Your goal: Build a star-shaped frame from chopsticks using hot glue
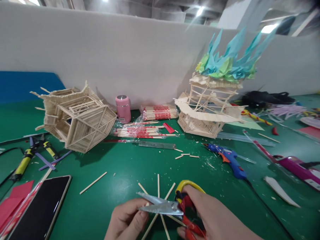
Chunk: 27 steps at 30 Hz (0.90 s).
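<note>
My right hand (pixel 204 217) grips a pair of scissors (pixel 164 207) with red and yellow handles; the blades are parted and point left. My left hand (pixel 128 222) is closed in a pinch at the blade tips. A short pale end of a wooden stick (pixel 147 204) shows between its fingers; the rest is hidden. Below both hands, several thin wooden sticks (pixel 158 185) lie crossed in a star shape on the green table (pixel 120 189), partly covered by the scissors. A single loose stick (pixel 93 183) lies to the left of the star.
Stick-built models stand left (pixel 83 119) and right (pixel 207 114), the right one topped with blue paper. Between them are a pink flask (pixel 123 109) and bagged sticks (pixel 159 112). A blue glue gun (pixel 228 159) lies right; a phone (pixel 38 213) and pliers (pixel 24 163) lie left.
</note>
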Each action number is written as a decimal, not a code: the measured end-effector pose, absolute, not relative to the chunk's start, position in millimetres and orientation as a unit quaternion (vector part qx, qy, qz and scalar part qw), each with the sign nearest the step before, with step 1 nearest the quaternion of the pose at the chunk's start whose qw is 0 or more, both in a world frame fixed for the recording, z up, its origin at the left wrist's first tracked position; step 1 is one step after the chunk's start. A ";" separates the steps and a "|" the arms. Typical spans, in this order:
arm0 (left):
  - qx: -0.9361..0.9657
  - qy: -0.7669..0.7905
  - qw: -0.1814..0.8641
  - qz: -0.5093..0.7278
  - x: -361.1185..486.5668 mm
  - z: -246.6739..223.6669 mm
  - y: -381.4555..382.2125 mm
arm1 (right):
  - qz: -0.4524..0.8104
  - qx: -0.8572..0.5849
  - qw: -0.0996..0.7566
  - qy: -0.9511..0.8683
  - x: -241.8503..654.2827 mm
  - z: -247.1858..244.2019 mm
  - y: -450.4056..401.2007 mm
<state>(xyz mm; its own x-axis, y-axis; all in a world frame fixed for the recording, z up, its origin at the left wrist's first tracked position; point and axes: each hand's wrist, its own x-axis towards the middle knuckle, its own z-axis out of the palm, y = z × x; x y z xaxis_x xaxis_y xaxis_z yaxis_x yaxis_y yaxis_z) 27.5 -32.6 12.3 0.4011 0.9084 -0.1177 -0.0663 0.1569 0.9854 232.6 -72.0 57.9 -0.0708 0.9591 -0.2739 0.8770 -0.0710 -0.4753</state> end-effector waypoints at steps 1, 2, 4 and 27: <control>0.553 0.392 0.626 0.386 27.1 13.4 -31.9 | 0.270 -0.679 0.070 -0.679 232.7 56.8 -72.8; 0.574 0.381 0.607 0.396 27.0 15.0 -31.2 | 0.264 -0.679 0.069 -0.682 232.8 55.9 -73.3; 0.601 0.355 0.580 0.420 28.1 18.4 -29.9 | 0.260 -0.678 0.071 -0.684 232.7 55.3 -73.6; 0.739 0.356 0.403 0.406 30.4 23.7 -26.2 | 0.255 -0.675 0.017 -0.692 229.6 43.0 -77.2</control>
